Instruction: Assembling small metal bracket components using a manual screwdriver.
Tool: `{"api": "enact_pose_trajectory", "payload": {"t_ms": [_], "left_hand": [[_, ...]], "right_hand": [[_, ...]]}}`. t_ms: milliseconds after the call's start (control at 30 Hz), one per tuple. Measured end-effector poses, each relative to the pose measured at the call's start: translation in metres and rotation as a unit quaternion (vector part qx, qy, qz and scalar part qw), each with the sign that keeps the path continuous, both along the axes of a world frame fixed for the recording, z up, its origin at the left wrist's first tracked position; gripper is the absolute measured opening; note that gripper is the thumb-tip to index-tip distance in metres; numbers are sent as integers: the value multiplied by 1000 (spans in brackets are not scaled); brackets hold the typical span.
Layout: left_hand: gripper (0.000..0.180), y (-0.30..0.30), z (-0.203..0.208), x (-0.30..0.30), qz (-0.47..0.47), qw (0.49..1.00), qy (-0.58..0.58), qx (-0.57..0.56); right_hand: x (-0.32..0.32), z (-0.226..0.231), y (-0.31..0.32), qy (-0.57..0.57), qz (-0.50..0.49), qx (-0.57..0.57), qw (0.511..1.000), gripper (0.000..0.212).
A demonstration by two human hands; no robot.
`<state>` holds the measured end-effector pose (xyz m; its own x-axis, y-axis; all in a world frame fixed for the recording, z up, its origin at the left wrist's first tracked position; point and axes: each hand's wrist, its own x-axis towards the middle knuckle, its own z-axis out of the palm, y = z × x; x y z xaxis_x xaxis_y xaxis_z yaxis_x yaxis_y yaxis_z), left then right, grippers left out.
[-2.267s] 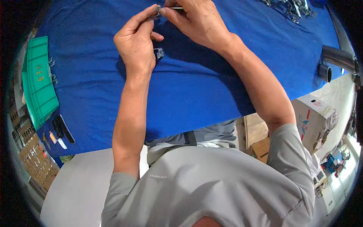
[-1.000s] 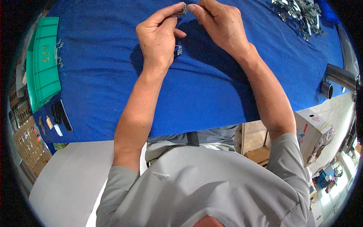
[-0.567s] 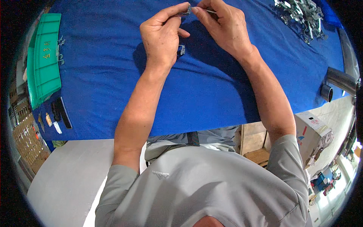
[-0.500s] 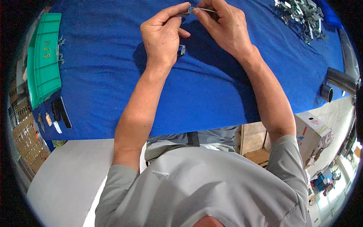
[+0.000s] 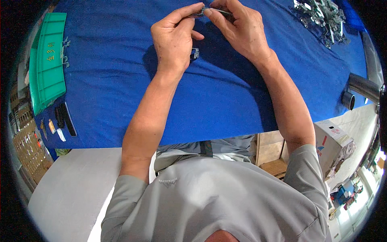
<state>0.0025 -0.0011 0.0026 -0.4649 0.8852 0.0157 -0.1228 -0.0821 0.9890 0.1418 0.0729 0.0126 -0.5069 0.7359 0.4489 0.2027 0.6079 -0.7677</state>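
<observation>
At the far edge of the view, my left hand [image 5: 173, 42] pinches a small dark piece with shiny edges [image 5: 198, 13] between thumb and fingers. Its exact kind is too small to tell. My right hand [image 5: 246, 34] is closed on a thin light-coloured strip [image 5: 219, 11], whose tip meets the small piece. Fingers hide much of both. Beside my left wrist, a second small dark piece with a pale, shiny end [image 5: 195, 54] lies on the blue cloth [image 5: 217, 105], partly covered by the hand.
A heap of black and silvery small parts [image 5: 322, 20] lies at the far right. On the left stands a green plastic bin [image 5: 48, 64], with small clear pieces at its side. Near it lie a black flat object [image 5: 69, 119] and small items. A dark metal tube [image 5: 348, 100] sits at the right edge.
Both hands keep almost the same place and grip. The thin strip and the small piece have tilted very slightly between my fingers.
</observation>
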Motion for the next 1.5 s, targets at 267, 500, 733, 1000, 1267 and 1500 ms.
{"api": "enact_pose_trajectory", "payload": {"t_ms": [267,500,733,1000,1267,1500], "left_hand": [[26,1,-6,-2,0,1000,-7,10],[26,1,-4,-1,-15,1000,1,10],[25,1,-4,0,-3,1000,1,-1],[25,1,-3,0,-12,1000,4,9],[25,1,0,0,-16,1000,18,3],[26,0,-10,0,-16,999,34,7]], "right_hand": [[2,0,1,-18,4,2,1000,13],[4,-3,5,-21,12,32,999,13],[-4,-6,1,24,-2,9,1000,18],[2,-3,4,-75,-2,24,997,16],[3,-6,5,-88,5,-6,996,16],[0,-15,7,13,11,55,998,20]]}}
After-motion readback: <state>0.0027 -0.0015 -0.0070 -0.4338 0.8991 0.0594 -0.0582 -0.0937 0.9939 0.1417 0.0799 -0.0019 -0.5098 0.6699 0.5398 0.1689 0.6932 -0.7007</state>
